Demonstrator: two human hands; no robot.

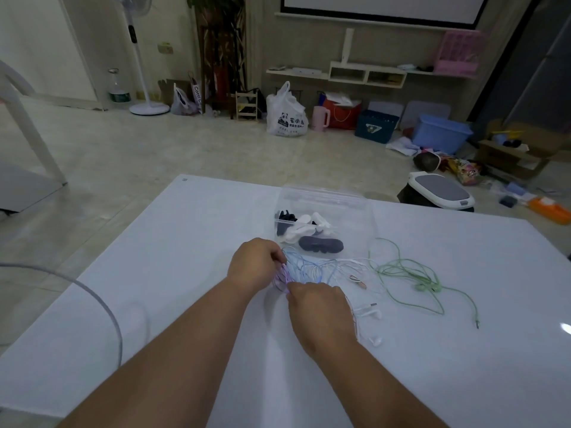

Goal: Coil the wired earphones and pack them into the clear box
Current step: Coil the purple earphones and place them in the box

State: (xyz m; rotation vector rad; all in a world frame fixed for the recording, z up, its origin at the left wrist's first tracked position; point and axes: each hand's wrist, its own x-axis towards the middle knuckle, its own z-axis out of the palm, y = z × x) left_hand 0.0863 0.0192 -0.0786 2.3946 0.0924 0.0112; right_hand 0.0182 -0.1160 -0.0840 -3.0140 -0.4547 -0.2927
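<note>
I am at the coiling step. My left hand (256, 264) and right hand (318, 307) both grip the purple cord (280, 278), fingers curled in and pinched on it. The left hand holds it at the eleven o'clock end and the right at the five o'clock end, with a few loose loops strung between them. The cord lies low over the white table (185, 242), just short of the clear box (327, 196), which stands open at twelve o'clock from my hands.

The purple loops lie across a blue cord (309, 265) at one o'clock, so I judge the next move is to lift the purple clear of that tangle and wind it tight. Only then can it go forward into the box. A careless pull could drag the blue one along.

I count four loose sets by colour:
- The purple one in my grip.
- The blue one touching it.
- The white earphones (375, 314) at four o'clock.
- The green earphones (431, 287), sprawled well apart at three o'clock.

Where the cords overlap I cannot be sure of that number.

There is one box, and it seems to hold three wound bundles: a dark bundle (284, 222), a white bundle (301, 230) and a grey bundle (321, 244).
</note>
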